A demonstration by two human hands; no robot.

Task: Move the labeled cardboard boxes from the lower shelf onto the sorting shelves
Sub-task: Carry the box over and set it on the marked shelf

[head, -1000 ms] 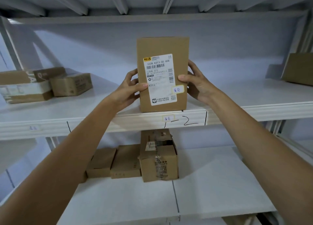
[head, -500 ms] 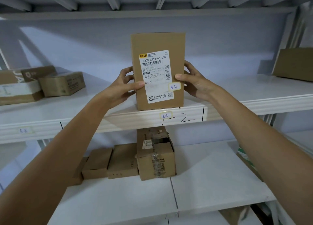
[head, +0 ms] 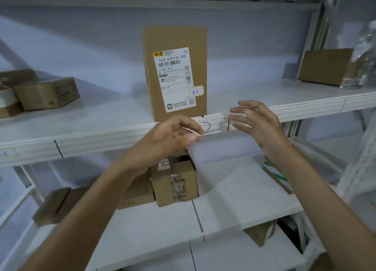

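what changed: half a second ago both hands were clamped on the labeled box (head: pixel 175 73); now it stands upright on its own at the front edge of the upper shelf (head: pixel 284 99), right above the "2" mark.
left hand (head: pixel 173 136): loose, fingers curled, holding nothing.
right hand (head: pixel 256 122): fingers spread, empty.
meaning: this one looks placed, next pickup is due.
lower shelf (head: pixel 234 189): taped box (head: pixel 175 182) plus about three flatter ones beside it.
upper shelf extras: two boxes at the left end, one at the right.

Tall brown cardboard box (head: pixel 175 73) with a white shipping label (head: pixel 175 79) stands upright at the front edge of the white upper shelf (head: pixel 114 118), label facing out, small yellow-edged handwritten sticker (head: pixel 196 91) on it.
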